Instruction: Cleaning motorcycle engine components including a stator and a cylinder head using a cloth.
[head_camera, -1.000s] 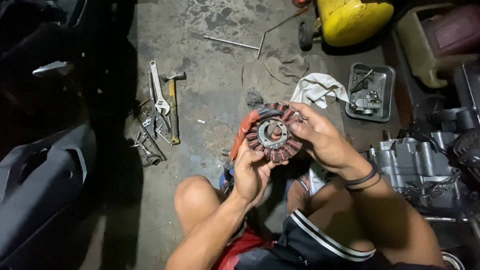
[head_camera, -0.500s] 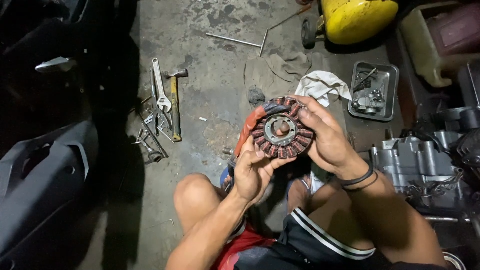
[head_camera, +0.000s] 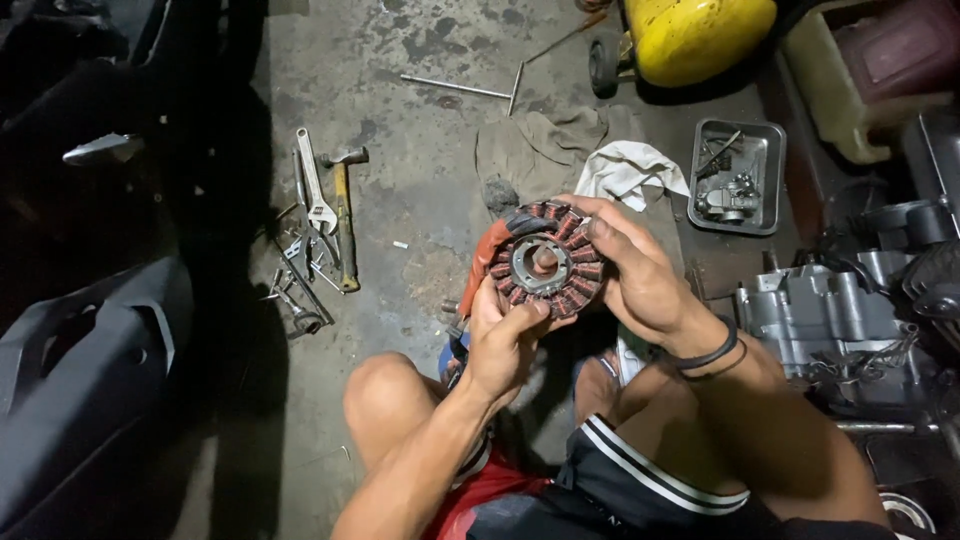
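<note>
I hold a round stator with reddish copper windings around a metal hub, face up above my knees. My left hand grips its lower rim from below, the thumb lying on the coils. My right hand wraps its right and upper edge, with a black band on the wrist. An orange sleeve or cable hangs off the stator's left side.
A hammer, an adjustable wrench and small tools lie on the concrete at left. A T-handle wrench lies farther away. Rags, a metal tray of parts, an engine casing and a yellow tank are nearby.
The stator and both hands stay together in nearly the same place. My fingers have shifted slightly on its rim.
</note>
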